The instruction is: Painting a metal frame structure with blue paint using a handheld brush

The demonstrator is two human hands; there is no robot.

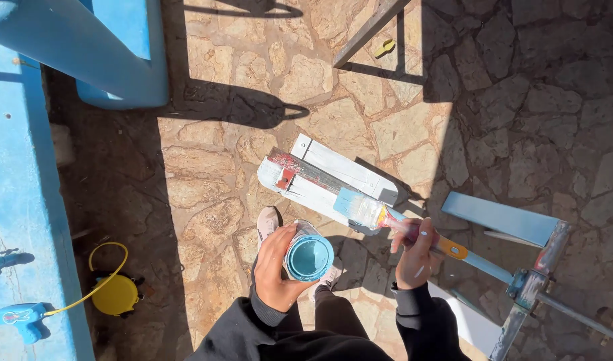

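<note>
Your left hand (274, 267) wraps fingers round the paint can (308, 257), level so nothing spills. Right hand (417, 257), fingers clamped on brush (387, 217), bristles just beyond can, over white board (320, 177).

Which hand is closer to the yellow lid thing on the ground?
The left hand. It holds the paint can, a stretch of paving right of the yellow lid. The right hand, gripping the paintbrush, is farther right still.
</note>
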